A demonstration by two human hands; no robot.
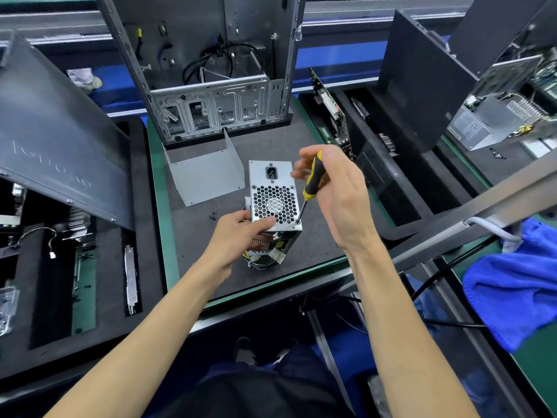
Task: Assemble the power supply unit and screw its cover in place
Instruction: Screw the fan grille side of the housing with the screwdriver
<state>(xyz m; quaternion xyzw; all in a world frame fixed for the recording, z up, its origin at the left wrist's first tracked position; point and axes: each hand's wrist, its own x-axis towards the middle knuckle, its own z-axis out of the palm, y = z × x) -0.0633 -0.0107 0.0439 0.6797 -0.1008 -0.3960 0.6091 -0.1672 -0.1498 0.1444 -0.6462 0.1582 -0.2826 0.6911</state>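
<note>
The power supply unit (pixel 275 203) stands on end on the dark mat of the counter (pixel 313 242), in front of the open computer case (pixel 211 86), with its fan-grille face turned up toward the camera. That face, carrying the honeycomb grille and the power socket, appears seated on the body. The screwdriver (pixel 312 184) has its tip set in the near right corner of this face, so one screw is judged to be in the course of fastening. The state of the other corner screws cannot be read at this size.

A bent grey metal sheet (pixel 205 173) lies apart from the unit, just behind and to its left. It is judged to be the outer cover, not yet fitted. A few small dark screws (pixel 213 215) lie loose on the mat near the left hand. The unit's wire bundle and white connectors (pixel 275 256) hang out at its lower end. On this evidence the task is judged to be at an early to middle stage: cover fitting and the remaining screws are outstanding.

The left hand (pixel 241 233) grips the unit at its near left edge, thumb laid across the grille face and fingers wrapped round the side, steadying it. The right hand (pixel 334 191) is raised above the unit, fingers curled round the yellow-and-black handle of the screwdriver, with the shaft slanting down and left to the corner. Both forearms reach in from below.
</note>
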